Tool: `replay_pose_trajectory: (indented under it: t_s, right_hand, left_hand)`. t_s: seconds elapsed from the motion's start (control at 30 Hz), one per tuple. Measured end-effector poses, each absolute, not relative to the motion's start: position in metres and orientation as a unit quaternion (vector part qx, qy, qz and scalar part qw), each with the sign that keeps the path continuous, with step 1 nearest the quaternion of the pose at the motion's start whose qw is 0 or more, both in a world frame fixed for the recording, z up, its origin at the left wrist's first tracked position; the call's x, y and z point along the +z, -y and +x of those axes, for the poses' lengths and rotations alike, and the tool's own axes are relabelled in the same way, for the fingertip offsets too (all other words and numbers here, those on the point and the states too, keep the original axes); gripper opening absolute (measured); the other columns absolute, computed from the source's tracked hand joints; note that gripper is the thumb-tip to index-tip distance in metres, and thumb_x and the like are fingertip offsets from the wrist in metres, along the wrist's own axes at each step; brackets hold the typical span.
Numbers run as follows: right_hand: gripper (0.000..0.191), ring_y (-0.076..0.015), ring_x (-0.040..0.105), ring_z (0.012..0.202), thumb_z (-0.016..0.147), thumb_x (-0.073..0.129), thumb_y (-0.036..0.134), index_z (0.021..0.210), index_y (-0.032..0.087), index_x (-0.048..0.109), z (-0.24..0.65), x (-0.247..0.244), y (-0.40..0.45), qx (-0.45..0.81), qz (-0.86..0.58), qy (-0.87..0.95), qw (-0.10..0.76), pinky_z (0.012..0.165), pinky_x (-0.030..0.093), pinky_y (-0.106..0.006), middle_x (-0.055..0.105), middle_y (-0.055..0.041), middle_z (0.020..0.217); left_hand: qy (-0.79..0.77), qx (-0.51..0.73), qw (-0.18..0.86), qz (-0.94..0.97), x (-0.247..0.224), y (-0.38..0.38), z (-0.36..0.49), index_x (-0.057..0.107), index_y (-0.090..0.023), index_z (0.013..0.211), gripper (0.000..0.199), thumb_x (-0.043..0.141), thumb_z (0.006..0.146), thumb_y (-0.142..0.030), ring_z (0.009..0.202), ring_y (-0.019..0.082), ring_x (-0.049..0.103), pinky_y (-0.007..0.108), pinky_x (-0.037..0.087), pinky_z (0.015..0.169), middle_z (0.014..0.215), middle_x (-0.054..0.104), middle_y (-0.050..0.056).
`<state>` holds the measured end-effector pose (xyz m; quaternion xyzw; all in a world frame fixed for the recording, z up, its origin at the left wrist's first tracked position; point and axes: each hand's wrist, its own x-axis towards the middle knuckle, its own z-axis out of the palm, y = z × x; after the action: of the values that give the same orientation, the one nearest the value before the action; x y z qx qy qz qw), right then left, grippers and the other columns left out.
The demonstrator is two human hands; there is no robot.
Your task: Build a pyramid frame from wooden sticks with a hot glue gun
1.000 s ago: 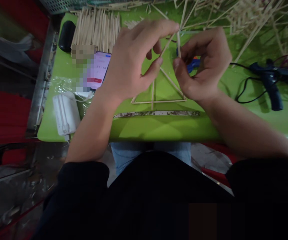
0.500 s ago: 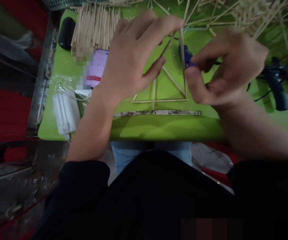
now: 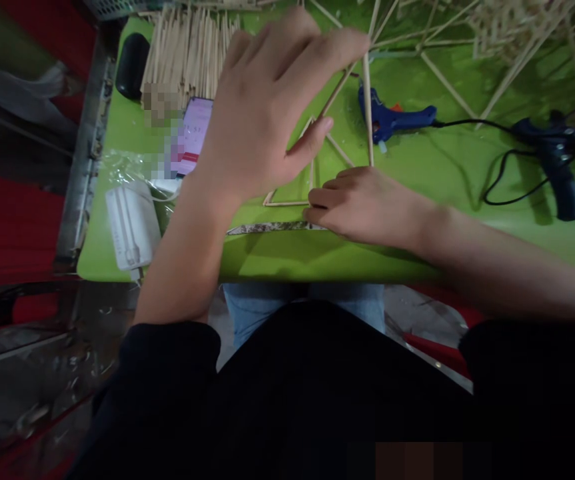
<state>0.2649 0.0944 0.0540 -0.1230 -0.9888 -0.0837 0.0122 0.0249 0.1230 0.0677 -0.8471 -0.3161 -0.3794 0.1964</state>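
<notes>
Dragging the right hand (image 3: 367,205), grip hidden, could skew the near frame (image 3: 288,203), with the left hand (image 3: 267,110) wide-fingered.

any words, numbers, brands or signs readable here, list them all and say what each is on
None can be read with certainty.
Phone: digits on the screen, too blurred to quote.
White power bank: faint marks on its casing, too small to read.
Blue glue gun: pale marking on its body, too small to tell if it is lettering.
Patterned strip: mottled, no lettering can be made out.
</notes>
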Motion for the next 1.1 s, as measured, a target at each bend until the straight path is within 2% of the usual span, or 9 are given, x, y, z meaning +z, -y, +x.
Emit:
replay_pose_trajectory:
  t_s: [0.17,0.27,0.47,0.57,0.67,0.77,0.83,0.97,1.1]
  right_hand:
    - [0.041,-0.0184,0.062,0.084,0.121,0.038,0.015,0.115,0.021,0.077,0.265,0.067,-0.094,-0.137,-0.171,0.973,0.072,0.074,0.037,-0.037,0.075,-0.0041,0.104]
    - [0.049,-0.0186,0.064,0.089,0.126,0.032,0.029,0.116,0.023,0.08,0.269,0.07,-0.097,-0.159,-0.221,0.954,0.126,0.076,0.04,-0.037,0.077,-0.0043,0.106]
    - [0.043,-0.0228,0.066,0.088,0.121,0.051,0.052,0.111,0.028,0.084,0.277,0.066,-0.106,-0.232,-0.289,0.89,0.266,0.077,0.048,-0.041,0.077,-0.0062,0.1]
    - [0.045,-0.0291,0.069,0.104,0.117,0.056,0.059,0.113,0.025,0.084,0.277,0.067,-0.11,-0.161,-0.334,0.876,0.308,0.09,0.057,-0.048,0.076,-0.0124,0.112]
    - [0.045,-0.0353,0.068,0.128,0.117,0.056,0.06,0.116,0.023,0.081,0.28,0.068,-0.114,-0.072,-0.369,0.864,0.334,0.103,0.06,-0.055,0.07,-0.0197,0.141]
    - [0.04,-0.0366,0.066,0.139,0.116,0.056,0.058,0.124,0.026,0.078,0.284,0.065,-0.118,-0.032,-0.381,0.857,0.345,0.109,0.058,-0.056,0.066,-0.0194,0.153]
    - [0.039,-0.0362,0.069,0.136,0.118,0.054,0.056,0.128,0.026,0.075,0.285,0.06,-0.119,-0.018,-0.378,0.857,0.35,0.113,0.056,-0.057,0.071,-0.0185,0.146]
    - [0.032,-0.033,0.074,0.124,0.119,0.054,0.05,0.12,0.023,0.072,0.284,0.055,-0.121,-0.016,-0.36,0.858,0.365,0.113,0.056,-0.057,0.077,-0.0171,0.132]
    - [0.032,-0.0328,0.074,0.122,0.115,0.057,0.054,0.112,0.025,0.072,0.287,0.054,-0.123,-0.016,-0.364,0.873,0.326,0.111,0.055,-0.057,0.078,-0.0163,0.132]
  left_hand:
    - [0.292,-0.372,0.198,-0.858,0.069,-0.126,0.021,0.056,-0.019,0.156,0.062,0.064,0.095,-0.021,0.1,0.034,0.072,0.056,0.051,0.097,0.127,0.069,0.017]
    - [0.302,-0.347,0.186,-0.868,0.074,-0.124,0.018,0.055,-0.021,0.159,0.062,0.067,0.098,-0.019,0.105,0.033,0.073,0.053,0.052,0.1,0.13,0.07,0.017]
    - [0.308,-0.329,0.173,-0.876,0.079,-0.119,0.018,0.055,-0.017,0.159,0.068,0.073,0.094,-0.019,0.116,0.037,0.074,0.055,0.054,0.102,0.132,0.069,0.018]
    - [0.311,-0.337,0.154,-0.875,0.079,-0.116,0.02,0.056,-0.02,0.16,0.07,0.075,0.093,-0.015,0.118,0.037,0.076,0.056,0.055,0.105,0.135,0.07,0.015]
    - [0.348,-0.355,0.108,-0.861,0.081,-0.112,0.022,0.063,-0.029,0.159,0.071,0.08,0.091,-0.015,0.122,0.037,0.077,0.058,0.058,0.109,0.139,0.075,0.01]
    - [0.36,-0.362,0.061,-0.858,0.084,-0.11,0.024,0.07,-0.038,0.155,0.063,0.081,0.095,-0.02,0.123,0.037,0.078,0.059,0.061,0.11,0.126,0.083,0.005]
    - [0.343,-0.373,0.037,-0.862,0.085,-0.111,0.025,0.071,-0.037,0.153,0.058,0.078,0.098,-0.021,0.117,0.035,0.081,0.059,0.063,0.109,0.112,0.084,0.004]
    - [0.351,-0.394,-0.039,-0.849,0.084,-0.115,0.024,0.076,-0.036,0.147,0.047,0.081,0.1,-0.029,0.099,0.033,0.082,0.057,0.068,0.094,0.094,0.078,0.004]
    - [0.318,-0.419,-0.027,-0.85,0.079,-0.119,0.018,0.074,-0.033,0.15,0.045,0.076,0.105,-0.037,0.09,0.029,0.082,0.053,0.066,0.091,0.09,0.075,0.001]
